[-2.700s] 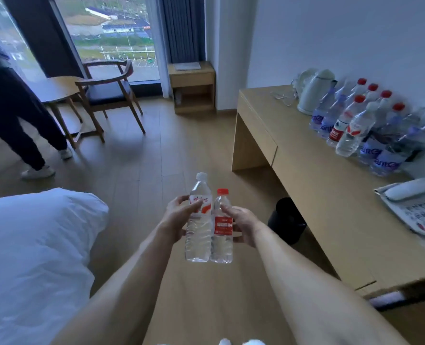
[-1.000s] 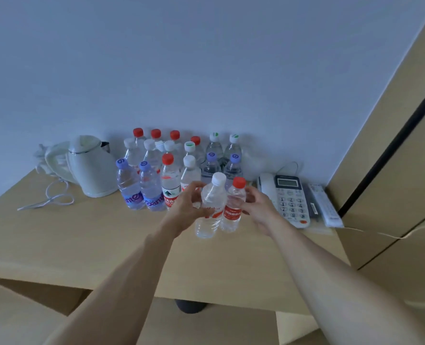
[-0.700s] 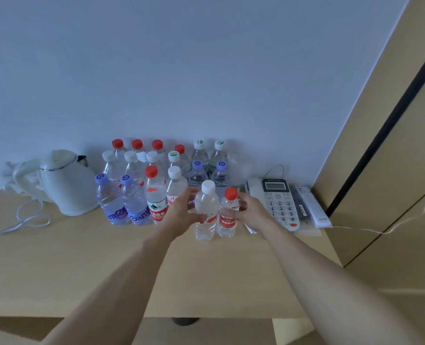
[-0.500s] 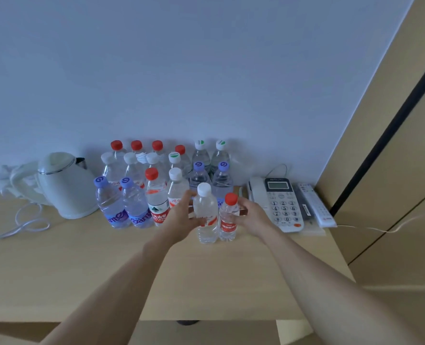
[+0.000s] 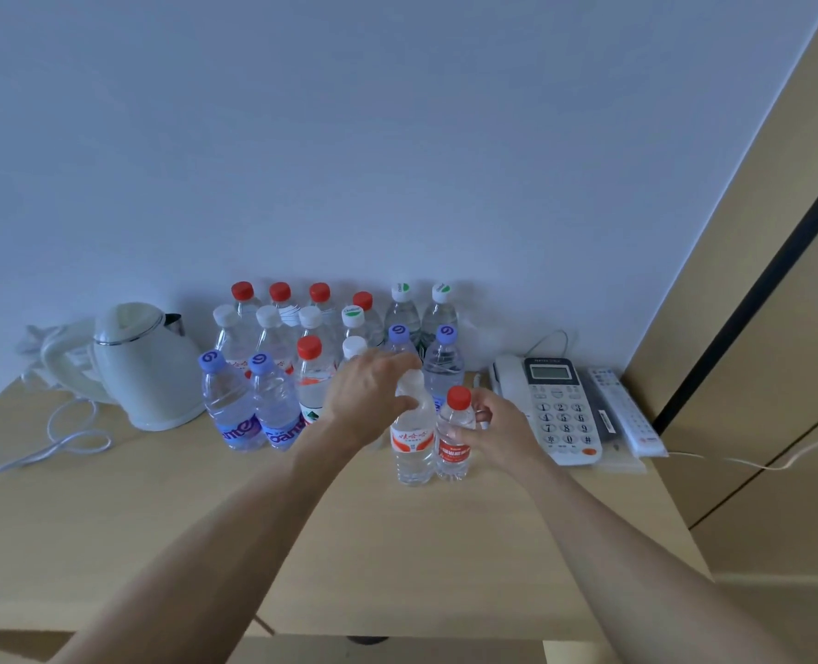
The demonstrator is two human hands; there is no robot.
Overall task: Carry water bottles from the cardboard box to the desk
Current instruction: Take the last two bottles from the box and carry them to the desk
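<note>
Two small clear water bottles stand side by side on the wooden desk (image 5: 206, 519), in front of a cluster of several other bottles (image 5: 273, 409). My left hand (image 5: 373, 390) reaches over the white-capped bottle (image 5: 414, 443) and grips its neck, partly hiding the cap. My right hand (image 5: 498, 424) holds the red-capped bottle (image 5: 454, 440) from the right, fingers curled round its body. Both bottles touch each other and are upright. The cardboard box is out of view.
A white kettle (image 5: 143, 366) with a loose cable (image 5: 62, 438) sits at the desk's left. A desk phone (image 5: 555, 409) and a remote (image 5: 627, 414) lie right of my hands. A wooden wardrobe panel (image 5: 757, 328) bounds the right side.
I brought both bottles from mid-room to the desk and lowered them onto it. My left hand slid from the white-capped bottle's side up to its neck.
</note>
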